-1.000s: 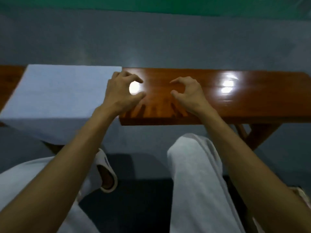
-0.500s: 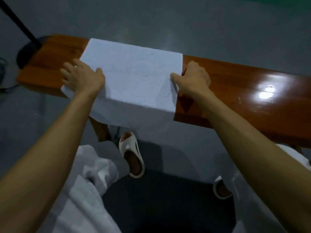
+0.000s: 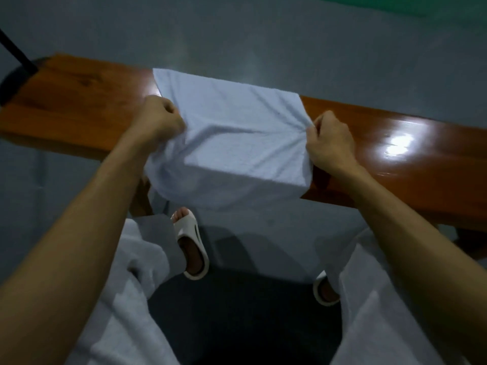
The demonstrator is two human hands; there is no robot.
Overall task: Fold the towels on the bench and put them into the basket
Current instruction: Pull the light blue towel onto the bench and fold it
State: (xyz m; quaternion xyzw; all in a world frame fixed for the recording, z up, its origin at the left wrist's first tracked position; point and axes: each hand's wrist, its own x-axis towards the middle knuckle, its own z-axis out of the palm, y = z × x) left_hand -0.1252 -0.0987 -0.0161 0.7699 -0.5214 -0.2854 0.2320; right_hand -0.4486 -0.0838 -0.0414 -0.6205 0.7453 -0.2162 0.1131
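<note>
The towel (image 3: 232, 133) lies across the counter (image 3: 79, 101), its near part hanging over the front edge. The left hand (image 3: 158, 119) grips its left edge; the right hand (image 3: 329, 139) pinches its right edge, cloth bunched.

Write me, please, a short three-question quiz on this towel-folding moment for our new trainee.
1. True or false: the right hand lies flat on the towel.
2. Where does the left hand grip the towel? A. its left edge B. its far edge C. its middle
3. Fill in: the towel's near part hangs over the front edge of the ___.
Key: 1 false, it pinches the right edge; 2 A; 3 bench.
</note>
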